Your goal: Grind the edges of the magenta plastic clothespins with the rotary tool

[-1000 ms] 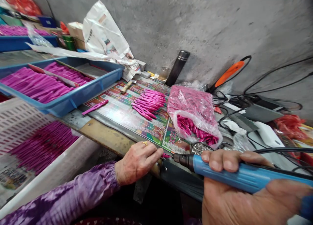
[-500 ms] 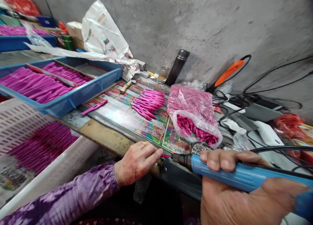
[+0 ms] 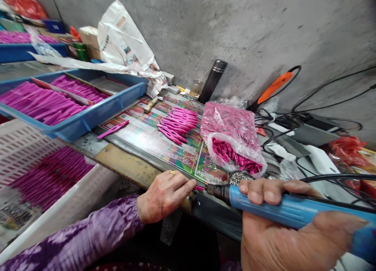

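My right hand (image 3: 282, 231) is wrapped round a blue electric screwdriver (image 3: 293, 210) held level, its dark tip (image 3: 216, 191) pointing left. The tip meets a small pink piece (image 3: 199, 188) pinched by my left hand (image 3: 164, 194) at the bench's front edge. A gold ring shows on that hand, and a purple sleeve (image 3: 79, 239) covers the arm. Behind lie a fan of pink plastic parts (image 3: 178, 124) on a printed mat (image 3: 152, 137) and a clear bag of pink clips (image 3: 235, 139).
A blue tray (image 3: 88, 116) of magenta strips stands at left over a white perforated crate (image 3: 35, 173) with more. A lone pink part (image 3: 114, 129), a black cylinder (image 3: 213, 80), an orange-handled tool (image 3: 273, 87), cables, newspaper (image 3: 126, 43) and a round tin of screws (image 3: 239, 177) lie about.
The screwdriver and my right hand have shifted slightly left and down. My left hand keeps its pinch on the pink piece.
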{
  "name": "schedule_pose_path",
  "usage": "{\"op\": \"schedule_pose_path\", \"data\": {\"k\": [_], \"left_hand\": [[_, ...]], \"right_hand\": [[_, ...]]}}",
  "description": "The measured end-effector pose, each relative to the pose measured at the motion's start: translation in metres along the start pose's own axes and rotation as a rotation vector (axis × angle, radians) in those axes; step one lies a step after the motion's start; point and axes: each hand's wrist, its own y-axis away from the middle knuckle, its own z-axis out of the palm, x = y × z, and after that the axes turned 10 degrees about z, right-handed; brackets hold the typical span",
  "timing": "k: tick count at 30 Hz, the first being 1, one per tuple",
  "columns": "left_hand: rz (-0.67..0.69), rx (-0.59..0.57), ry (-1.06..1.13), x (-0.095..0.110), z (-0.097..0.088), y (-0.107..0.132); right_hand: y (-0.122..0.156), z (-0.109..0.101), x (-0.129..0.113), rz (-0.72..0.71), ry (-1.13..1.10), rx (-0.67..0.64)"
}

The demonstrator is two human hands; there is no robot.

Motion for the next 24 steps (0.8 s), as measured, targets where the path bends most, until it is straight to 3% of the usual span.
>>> {"op": "schedule_pose_path", "data": {"k": [24], "left_hand": [[0.0,-0.007,0.021,0.0003,0.0003,0.0017]], "right_hand": [[0.0017,-0.0012,0.0033,-0.001,-0.01,-0.014]]}}
